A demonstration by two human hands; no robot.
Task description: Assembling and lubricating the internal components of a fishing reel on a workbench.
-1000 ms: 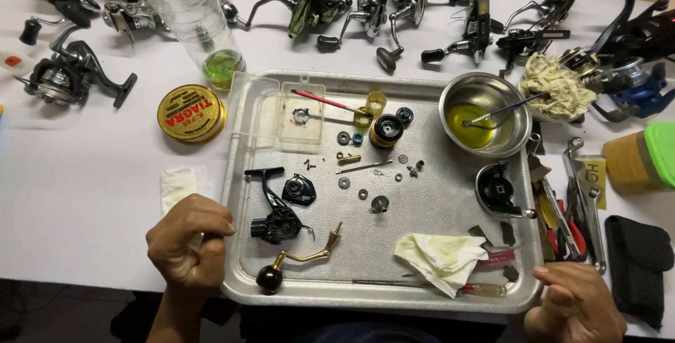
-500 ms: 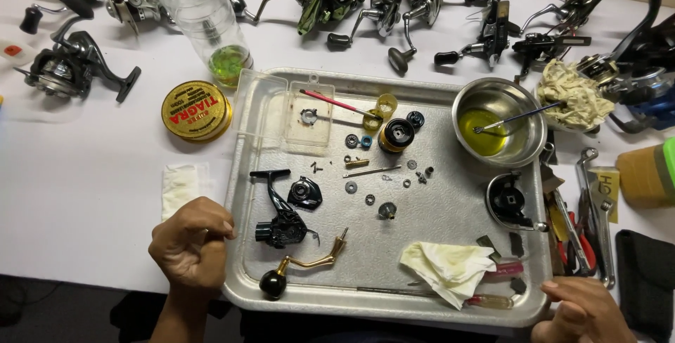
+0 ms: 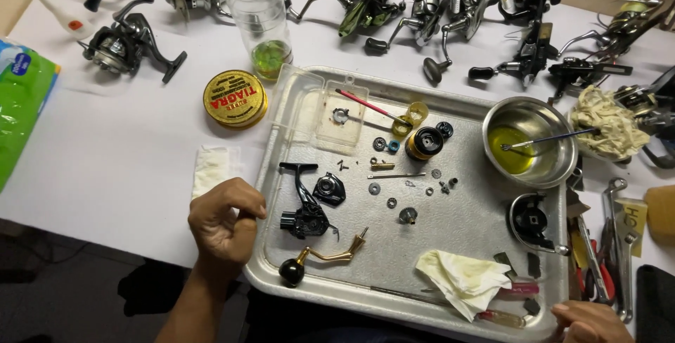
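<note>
My left hand (image 3: 223, 225) rests on the white table with its fingers curled, touching the left rim of a metal tray (image 3: 471, 234). Nothing shows in it. Just right of it in the tray lie a black reel body (image 3: 306, 211) and a gold crank handle with a black knob (image 3: 318, 259). Small washers and screws (image 3: 404, 188) are scattered mid-tray near a black and gold spool (image 3: 424, 143). My right hand (image 3: 590, 322) sits at the tray's near right corner, mostly cut off by the frame edge. A crumpled tissue (image 3: 464, 281) lies left of it.
A steel bowl of yellow oil (image 3: 531, 147) with a brush stands in the tray's far right. A gold round tin (image 3: 234, 98), a clear bottle (image 3: 256, 20) and several fishing reels (image 3: 126, 44) line the back. Wrenches and pliers (image 3: 605, 259) lie right of the tray.
The view has shifted a little. My right hand has slid slightly down and left along the tray's corner. My left hand has stayed by the left rim.
</note>
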